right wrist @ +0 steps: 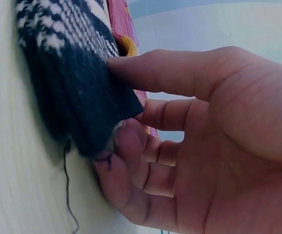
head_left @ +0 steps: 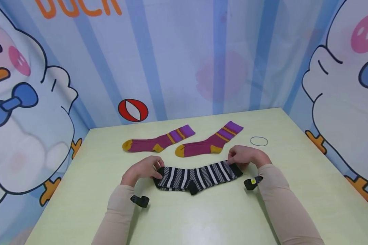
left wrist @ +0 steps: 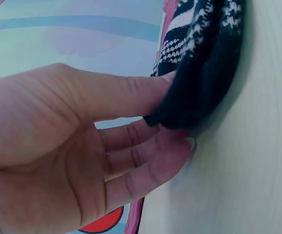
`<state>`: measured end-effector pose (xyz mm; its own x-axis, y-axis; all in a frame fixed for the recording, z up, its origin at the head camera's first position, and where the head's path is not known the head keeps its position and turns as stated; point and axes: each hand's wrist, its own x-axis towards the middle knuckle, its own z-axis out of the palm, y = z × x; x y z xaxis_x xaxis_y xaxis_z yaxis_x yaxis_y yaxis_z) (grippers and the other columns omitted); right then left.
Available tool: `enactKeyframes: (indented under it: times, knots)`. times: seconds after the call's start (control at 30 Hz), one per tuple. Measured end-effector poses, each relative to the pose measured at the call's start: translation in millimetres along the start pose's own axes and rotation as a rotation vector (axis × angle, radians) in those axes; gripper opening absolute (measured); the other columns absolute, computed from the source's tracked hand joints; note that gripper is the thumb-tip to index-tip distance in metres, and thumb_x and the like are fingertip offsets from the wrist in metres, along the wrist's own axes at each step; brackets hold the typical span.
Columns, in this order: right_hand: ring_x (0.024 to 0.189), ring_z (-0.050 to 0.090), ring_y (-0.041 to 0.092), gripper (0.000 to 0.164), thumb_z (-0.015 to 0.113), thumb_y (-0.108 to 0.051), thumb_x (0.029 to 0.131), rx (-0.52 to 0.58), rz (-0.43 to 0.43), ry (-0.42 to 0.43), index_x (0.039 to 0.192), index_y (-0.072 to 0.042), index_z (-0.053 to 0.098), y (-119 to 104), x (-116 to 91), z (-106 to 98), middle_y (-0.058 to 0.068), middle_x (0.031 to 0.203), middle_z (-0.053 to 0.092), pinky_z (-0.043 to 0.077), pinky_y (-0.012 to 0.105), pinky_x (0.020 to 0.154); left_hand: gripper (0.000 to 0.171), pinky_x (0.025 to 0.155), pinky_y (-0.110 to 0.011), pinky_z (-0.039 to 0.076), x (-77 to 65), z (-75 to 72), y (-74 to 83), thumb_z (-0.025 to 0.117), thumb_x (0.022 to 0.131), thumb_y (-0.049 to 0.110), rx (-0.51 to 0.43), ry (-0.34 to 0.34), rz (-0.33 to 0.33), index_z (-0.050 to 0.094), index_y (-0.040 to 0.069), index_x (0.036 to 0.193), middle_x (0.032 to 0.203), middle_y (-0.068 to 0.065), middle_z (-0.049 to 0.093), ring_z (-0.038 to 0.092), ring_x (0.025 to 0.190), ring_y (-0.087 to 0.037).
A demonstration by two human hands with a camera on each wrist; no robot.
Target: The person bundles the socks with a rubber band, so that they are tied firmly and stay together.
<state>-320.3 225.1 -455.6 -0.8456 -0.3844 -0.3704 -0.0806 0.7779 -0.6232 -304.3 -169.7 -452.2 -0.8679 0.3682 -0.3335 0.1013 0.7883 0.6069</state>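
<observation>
Left grip [head_left: 143, 167] pinches one dark end of a black-and-white striped sock [head_left: 190, 177] lying between both grips on the desk [head_left: 184, 219]; its back blocks the palm from the head view, but the left wrist view shows it. Beyond lie two plum socks [head_left: 202, 147]. Right grip [head_left: 245, 154] pinches the other end, where only its wrist view reveals a loose thread [right wrist: 66, 190]. Just beyond it lies a thin loop [head_left: 259, 136].

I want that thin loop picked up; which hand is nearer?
Right. The right hand is just short of the loop, slightly left; the left hand is much farther left, at the toes of the striped socks.
</observation>
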Motion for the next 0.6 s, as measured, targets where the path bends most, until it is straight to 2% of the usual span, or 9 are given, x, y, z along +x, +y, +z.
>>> enactKeyframes:
  times: [0.13,0.37,0.6]
  knots:
    - [0.074,0.053,0.018,0.016,0.067,-0.021,0.095,-0.004,0.006,-0.007,0.092,-0.007,0.062,-0.1,-1.3,-0.6,0.005,0.086,0.059,0.05,0.03,0.063,0.029,0.082,-0.037,0.054,1.7,1.0,-0.7,0.078,0.084,0.0,-0.02,-0.01,-0.002,0.061,0.009,0.106,0.105,-0.011,0.062,0.059,0.091,-0.025]
    - [0.074,0.052,0.017,0.015,0.067,-0.021,0.095,-0.006,-0.017,0.002,0.093,-0.007,0.064,-0.7,0.6,-4.8,0.004,0.084,0.058,0.047,0.03,0.064,0.029,0.08,-0.037,0.052,2.0,-3.5,-2.2,0.079,0.083,0.001,0.0,-0.01,0.057,0.061,0.007,0.105,0.101,-0.011,0.063,0.058,0.088,-0.024]
    - [0.075,0.052,0.017,0.013,0.066,-0.019,0.095,0.027,-0.002,-0.018,0.096,-0.006,0.063,2.1,-0.4,-1.7,0.004,0.087,0.058,0.047,0.03,0.065,0.029,0.079,-0.037,0.051,3.2,-1.1,-3.9,0.079,0.084,0.001,-0.01,-0.027,0.045,0.06,0.007,0.105,0.101,-0.011,0.062,0.057,0.089,-0.024]
